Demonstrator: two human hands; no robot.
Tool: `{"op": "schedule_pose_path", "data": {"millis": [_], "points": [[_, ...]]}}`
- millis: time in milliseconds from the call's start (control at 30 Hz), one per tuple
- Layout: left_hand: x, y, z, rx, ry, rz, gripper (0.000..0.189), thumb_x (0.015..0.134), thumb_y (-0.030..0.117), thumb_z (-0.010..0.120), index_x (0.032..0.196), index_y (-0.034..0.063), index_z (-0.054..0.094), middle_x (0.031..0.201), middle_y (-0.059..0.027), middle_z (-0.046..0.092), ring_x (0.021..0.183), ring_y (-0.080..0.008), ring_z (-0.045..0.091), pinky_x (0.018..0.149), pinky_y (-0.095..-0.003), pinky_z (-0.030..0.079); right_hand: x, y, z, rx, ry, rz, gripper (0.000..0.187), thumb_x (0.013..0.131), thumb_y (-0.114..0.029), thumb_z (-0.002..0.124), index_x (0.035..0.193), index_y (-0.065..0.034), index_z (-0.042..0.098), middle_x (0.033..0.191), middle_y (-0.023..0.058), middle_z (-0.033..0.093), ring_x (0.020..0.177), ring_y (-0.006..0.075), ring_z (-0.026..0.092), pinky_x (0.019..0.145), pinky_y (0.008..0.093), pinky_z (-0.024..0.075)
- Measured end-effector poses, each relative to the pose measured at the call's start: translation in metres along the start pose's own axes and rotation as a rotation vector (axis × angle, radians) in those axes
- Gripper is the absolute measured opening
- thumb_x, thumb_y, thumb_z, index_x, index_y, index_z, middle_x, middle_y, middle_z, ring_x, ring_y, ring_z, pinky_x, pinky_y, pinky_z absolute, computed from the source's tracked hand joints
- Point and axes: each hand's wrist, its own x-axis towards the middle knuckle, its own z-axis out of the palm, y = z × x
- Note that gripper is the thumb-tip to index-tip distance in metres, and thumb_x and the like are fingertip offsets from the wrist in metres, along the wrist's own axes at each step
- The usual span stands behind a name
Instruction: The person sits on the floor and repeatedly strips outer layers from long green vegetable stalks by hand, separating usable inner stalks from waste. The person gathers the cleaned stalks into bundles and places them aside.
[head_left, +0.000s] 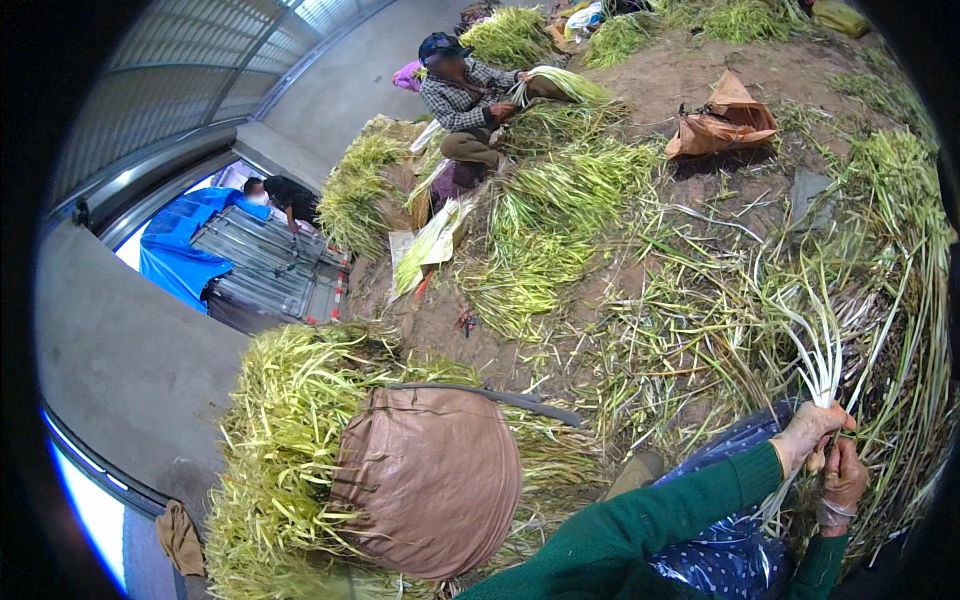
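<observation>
My left hand (812, 433), in a green knit sleeve, grips a small bundle of white-stemmed stalks (819, 367). The pale stems fan out above the fist, and thin strands hang below it. Just beneath, my right hand (844, 471) has its fingers curled close to the left one, with clear plastic around the wrist. Whether it pinches a stalk cannot be made out. A blue polka-dot plastic apron (720, 551) covers my lap under the forearms. Beside my hands lies a heap of long green and white stalks (892, 300).
A brown-wrapped bundle (431, 480) sits beside a yellow-green leafy pile (277, 420). Loose stalks (555, 225) cover the dirt floor, near an orange sack (724, 124). A seated person (465, 97) holds stalks; another leans over a truck bed (262, 255) with blue tarp (176, 244).
</observation>
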Motion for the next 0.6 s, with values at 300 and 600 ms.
{"op": "schedule_pose_path", "data": {"millis": [300, 600], "points": [[-0.001, -0.002, 0.0, -0.092, -0.042, -0.063, 0.014, 0.081, 0.018, 0.061, 0.087, 0.0054, 0.062, 0.072, -0.0026, 0.062, 0.051, -0.0058, 0.049, 0.043, -0.0189, 0.037, 0.002, -0.018, -0.005, 0.07, -0.012, 0.102, 0.015, 0.085, -0.019, 0.062, 0.096, -0.0096, 0.059, 0.069, 0.0085, 0.061, 0.059, 0.0209, 0.059, 0.055, 0.0331, 0.0458], [-0.017, 0.008, 0.013, 0.045, 0.006, -0.047, 0.014, 0.08, 0.023, 0.062, 0.076, 0.0097, 0.06, 0.057, 0.0041, 0.051, 0.044, -0.0037, 0.043, 0.04, -0.0183, 0.033, 0.009, -0.021, -0.01, -0.054, 0.112, -0.055, 0.008, 0.082, -0.008, 0.059, 0.088, -0.0023, 0.058, 0.077, 0.01, 0.052, 0.071, 0.0255, 0.053, 0.065, 0.0347, 0.0428]]}}
